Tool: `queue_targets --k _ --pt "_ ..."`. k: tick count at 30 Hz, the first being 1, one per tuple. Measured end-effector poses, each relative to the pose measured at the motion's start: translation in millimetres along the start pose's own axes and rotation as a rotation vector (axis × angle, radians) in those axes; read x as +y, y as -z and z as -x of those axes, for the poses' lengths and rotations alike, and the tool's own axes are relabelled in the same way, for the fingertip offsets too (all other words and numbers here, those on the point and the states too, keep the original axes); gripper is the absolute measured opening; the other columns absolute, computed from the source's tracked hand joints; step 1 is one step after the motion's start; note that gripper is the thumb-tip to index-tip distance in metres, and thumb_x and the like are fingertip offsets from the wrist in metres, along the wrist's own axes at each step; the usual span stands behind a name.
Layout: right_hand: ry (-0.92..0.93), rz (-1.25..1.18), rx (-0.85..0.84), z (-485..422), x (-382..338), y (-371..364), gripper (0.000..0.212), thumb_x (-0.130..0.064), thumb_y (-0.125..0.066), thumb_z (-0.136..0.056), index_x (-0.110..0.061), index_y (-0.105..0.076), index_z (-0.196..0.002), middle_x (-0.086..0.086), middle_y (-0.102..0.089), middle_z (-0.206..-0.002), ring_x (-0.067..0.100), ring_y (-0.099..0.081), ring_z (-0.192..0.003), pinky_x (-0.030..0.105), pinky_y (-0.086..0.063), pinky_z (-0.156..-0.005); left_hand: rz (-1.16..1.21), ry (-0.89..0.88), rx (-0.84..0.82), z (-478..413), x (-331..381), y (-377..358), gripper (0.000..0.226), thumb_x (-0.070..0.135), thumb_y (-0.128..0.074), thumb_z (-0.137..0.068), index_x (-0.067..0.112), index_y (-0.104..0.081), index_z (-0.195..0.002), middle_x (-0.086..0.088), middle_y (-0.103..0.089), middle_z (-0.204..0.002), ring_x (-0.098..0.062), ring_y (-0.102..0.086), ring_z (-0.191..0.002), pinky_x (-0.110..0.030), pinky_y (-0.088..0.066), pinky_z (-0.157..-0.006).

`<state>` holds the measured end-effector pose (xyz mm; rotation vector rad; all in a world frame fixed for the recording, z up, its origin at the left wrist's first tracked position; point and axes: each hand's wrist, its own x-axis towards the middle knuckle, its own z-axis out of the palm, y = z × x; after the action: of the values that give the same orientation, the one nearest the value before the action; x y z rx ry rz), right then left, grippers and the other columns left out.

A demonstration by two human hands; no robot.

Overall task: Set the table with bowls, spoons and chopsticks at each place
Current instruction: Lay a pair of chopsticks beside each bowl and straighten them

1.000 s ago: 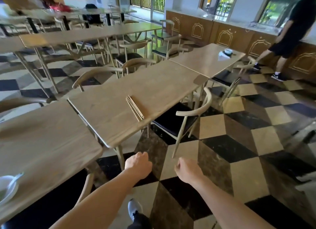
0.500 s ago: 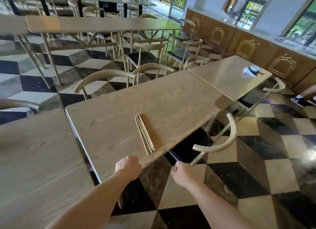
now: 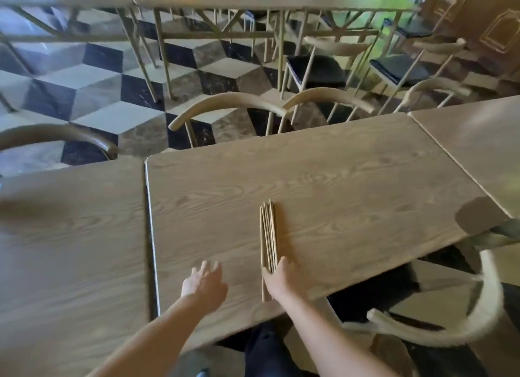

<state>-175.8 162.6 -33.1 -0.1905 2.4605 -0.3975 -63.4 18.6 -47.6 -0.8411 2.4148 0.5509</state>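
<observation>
Chopsticks (image 3: 268, 236), a bundle of pale sticks, lie at the near edge of the middle table (image 3: 351, 185), my right hand (image 3: 282, 279) resting over their near part and my left hand (image 3: 204, 283) hovering just left, fingers (image 3: 209, 267) spread apart. I judge this the pick-up step: next I must close round the bundle and lift it cleanly. My right hand's fingers are foreshortened, so I cannot tell whether they grip yet, nor count the sticks.

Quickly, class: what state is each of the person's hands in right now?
Left hand: open, fingers spread, holding nothing.
Right hand: on the near end of the bundle of thin wooden chopsticks; grip cannot be told.
</observation>
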Motion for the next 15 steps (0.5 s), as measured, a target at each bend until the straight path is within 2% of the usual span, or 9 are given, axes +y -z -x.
queue_targets --k 2,3,5,7,9,10,12,15 --pt "0.001 0.051 -0.001 -28 -7 -7 0.077 -0.061 -0.048 -0.086 -0.009 -0.037 -0.141 0.01 -0.047 -0.138 0.029 -0.054 -0.118 0.039 -0.051 -0.095 0.007 0.067 -0.017 -13 12 -3 0.057 0.044 -0.046 -0.093 0.024 -0.03 -0.144 -0.008 -0.032 -0.147 -0.033 -0.039 -0.129 -0.044 -0.047 -0.095" --pt "0.02 0.1 0.001 -40 -9 -12 0.086 -0.06 -0.05 -0.087 -0.006 -0.027 -0.149 0.013 -0.04 -0.144 0.029 -0.047 -0.125 0.037 -0.046 -0.099 -0.003 0.094 -0.039 -20 17 -5 0.067 0.049 -0.047 -0.093 0.026 -0.021 -0.15 -0.009 -0.019 -0.156 -0.036 -0.032 -0.135 -0.047 -0.045 -0.099" --pt "0.06 0.19 0.034 -56 -17 -16 0.091 -0.056 -0.058 -0.085 -0.003 -0.022 -0.15 0.013 -0.038 -0.142 0.028 -0.045 -0.123 0.033 -0.046 -0.096 -0.039 0.142 -0.08 -36 25 -13 0.084 0.059 -0.045 -0.092 0.03 0.002 -0.156 -0.007 0.012 -0.164 -0.044 -0.009 -0.146 -0.059 -0.034 -0.109" --pt "0.112 0.252 0.062 -74 -19 -24 0.076 -0.046 -0.063 -0.085 -0.006 -0.032 -0.142 0.009 -0.045 -0.132 0.026 -0.049 -0.115 0.031 -0.049 -0.091 -0.054 0.19 -0.1 -52 33 -21 0.093 0.068 -0.039 -0.09 0.032 0.019 -0.153 -0.007 0.032 -0.16 -0.049 0.015 -0.146 -0.067 -0.016 -0.113" --pt "0.151 0.289 0.034 -90 -19 -21 0.049 -0.03 -0.059 -0.089 -0.011 -0.04 -0.13 0.007 -0.052 -0.122 0.024 -0.056 -0.107 0.033 -0.053 -0.084 -0.057 0.236 -0.134 -61 41 -25 0.095 0.07 -0.034 -0.09 0.03 0.028 -0.15 -0.009 0.043 -0.153 -0.051 0.027 -0.142 -0.071 -0.007 -0.112" --pt "0.178 0.318 0.012 -98 -18 -17 0.039 -0.024 -0.055 -0.092 -0.012 -0.041 -0.127 0.008 -0.055 -0.119 0.025 -0.06 -0.105 0.035 -0.054 -0.081 -0.054 0.254 -0.158 -62 45 -27 0.095 0.068 -0.034 -0.091 0.029 0.029 -0.149 -0.009 0.048 -0.149 -0.052 0.031 -0.14 -0.073 -0.005 -0.111" --pt "0.245 0.403 -0.041 -114 -15 -10 0.033 -0.015 -0.049 -0.094 -0.009 -0.043 -0.125 0.01 -0.059 -0.118 0.027 -0.066 -0.103 0.036 -0.054 -0.082 -0.033 0.276 -0.171 -62 48 -29 0.093 0.065 -0.034 -0.092 0.028 0.03 -0.149 -0.009 0.052 -0.142 -0.051 0.034 -0.138 -0.074 -0.002 -0.111" --pt "0.27 0.427 -0.093 -130 -20 3 0.023 -0.015 -0.054 -0.09 -0.009 -0.053 -0.112 0.01 -0.067 -0.113 0.028 -0.067 -0.104 0.034 -0.054 -0.083 -0.032 0.281 -0.184 -64 46 -27 0.096 0.066 -0.035 -0.091 0.029 0.032 -0.147 -0.007 0.053 -0.14 -0.051 0.036 -0.137 -0.072 -0.002 -0.112"
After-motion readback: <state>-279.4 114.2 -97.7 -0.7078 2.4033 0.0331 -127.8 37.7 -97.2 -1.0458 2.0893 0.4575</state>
